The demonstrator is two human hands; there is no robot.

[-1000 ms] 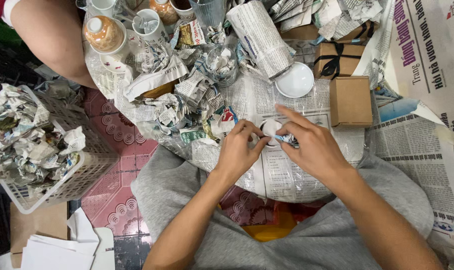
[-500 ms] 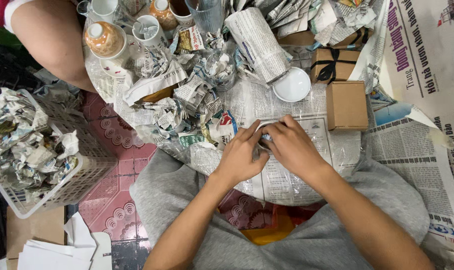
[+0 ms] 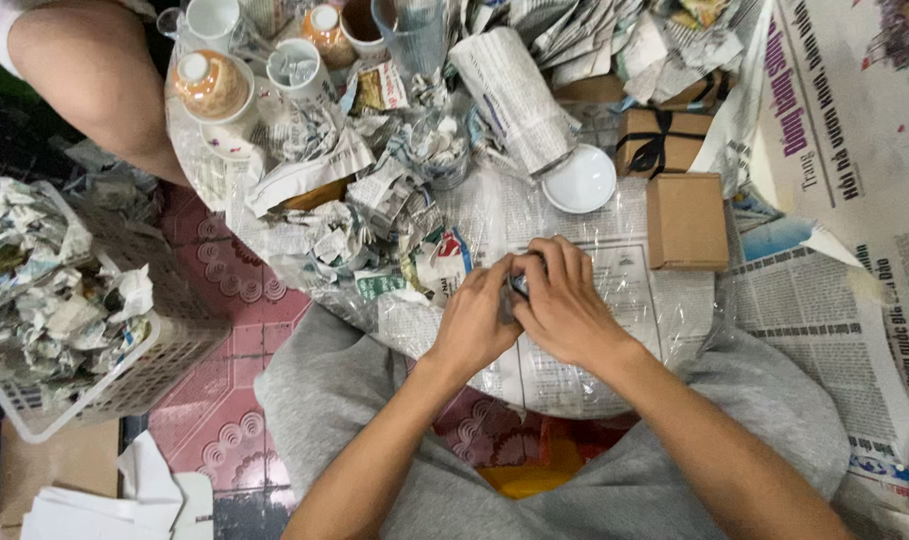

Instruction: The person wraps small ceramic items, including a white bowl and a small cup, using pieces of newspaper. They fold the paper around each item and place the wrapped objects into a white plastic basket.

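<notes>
My left hand (image 3: 477, 322) and my right hand (image 3: 564, 303) are pressed together over a small object wrapped in newspaper (image 3: 518, 285); only a sliver of it shows between the fingers. Both hands rest above a newspaper sheet under clear plastic (image 3: 624, 300) on a round low table. A white saucer (image 3: 584, 181) lies just beyond my hands. A plain brown cardboard box (image 3: 686, 220) sits to the right of my right hand.
Crumpled newspaper wads (image 3: 364, 215) and cups (image 3: 296, 68) crowd the table's far left. A ribboned brown box (image 3: 659, 140) and a wrapped roll (image 3: 514, 95) lie beyond. A white basket of paper wads (image 3: 64, 320) stands left. Another person's arm (image 3: 94, 80) reaches in top left.
My hands have closed tighter around the small wrapped object, hiding it almost wholly; earlier its white top showed between my fingers.
</notes>
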